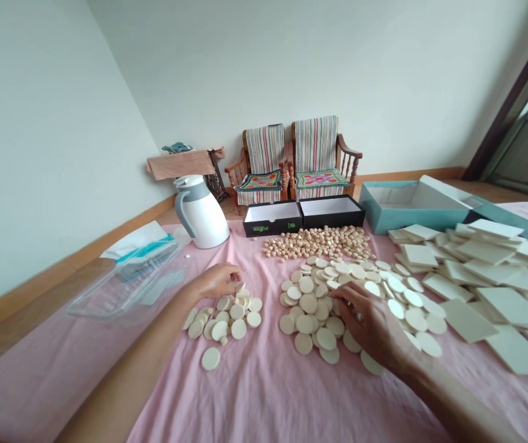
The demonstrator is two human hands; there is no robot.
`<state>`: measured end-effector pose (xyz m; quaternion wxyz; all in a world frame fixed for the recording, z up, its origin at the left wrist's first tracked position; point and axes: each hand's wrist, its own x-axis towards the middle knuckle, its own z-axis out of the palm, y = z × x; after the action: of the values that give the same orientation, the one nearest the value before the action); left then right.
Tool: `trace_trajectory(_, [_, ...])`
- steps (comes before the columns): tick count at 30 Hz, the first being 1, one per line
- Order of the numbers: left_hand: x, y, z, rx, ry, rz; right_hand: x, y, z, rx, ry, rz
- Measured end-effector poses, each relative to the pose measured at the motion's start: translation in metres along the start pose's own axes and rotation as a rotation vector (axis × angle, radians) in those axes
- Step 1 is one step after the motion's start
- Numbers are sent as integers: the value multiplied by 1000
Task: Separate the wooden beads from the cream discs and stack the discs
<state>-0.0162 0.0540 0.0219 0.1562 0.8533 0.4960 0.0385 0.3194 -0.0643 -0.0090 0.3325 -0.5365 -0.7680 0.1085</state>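
Note:
My left hand (pixel 218 281) is at the back edge of a small pile of round cream-coloured discs (pixel 237 329), its fingers curled together and pointing right. Whatever lies in those fingertips is too small to make out. A few small wooden beads are mixed into this pile, and one disc (pixel 210 358) lies apart in front of it. My right hand (pixel 360 311) reaches over a larger heap of the same discs (pixel 308 303). Its fingers are bent down among them, with the thumb side partly hidden, so what they pinch does not show clearly.
Many wooden beads (pixel 317 242) lie behind the larger heap. Two black boxes (pixel 273 229), a teal box (pixel 412 215) and a white jug (pixel 206 218) stand along the back. Square cream tiles (pixel 469 320) are heaped at right, clear plastic packaging (pixel 120 289) at left, all on pink cloth (pixel 264 394).

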Motion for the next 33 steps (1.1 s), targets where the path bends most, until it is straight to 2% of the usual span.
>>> trace_trajectory(2, [-5, -4, -1, 5, -14, 21, 0, 0, 0, 0, 10, 0])
trace_trajectory(5, [-6, -8, 2, 41, 27, 24, 0, 1, 1, -4, 19, 2])
trace_trajectory(8, [-2, -5, 4, 133, 77, -28, 0, 0, 1, -4, 30, 2])
trace_trajectory(11, [3, 12, 4, 171, 150, -69, 0, 0, 1, 1, 28, 5])
trace_trajectory(13, [7, 30, 1, 73, 182, -1, 0, 0, 1, 4, 24, 10])
trace_trajectory(15, [10, 47, -3, -123, 173, 100, -1, 0, 0, 5, 22, 13])
trace_trajectory(18, [13, 59, -6, -169, 229, 79, -1, -1, 0, 5, 21, 9])
trace_trajectory(22, [12, 44, 1, 119, 146, -99, -1, -1, -1, 14, 22, -3])
trace_trajectory(24, [12, 33, 8, 175, 118, -151, -2, -1, -2, 15, 17, -6])
trace_trajectory(28, [14, 26, 15, 139, 117, -157, -1, -1, -2, 13, 8, 4])
trace_trajectory(31, [16, 36, 12, 45, 125, -98, 0, -1, -1, 14, 16, 9])
trace_trajectory(33, [16, 45, 6, -109, 190, -28, 0, -1, -1, 13, 22, 4])
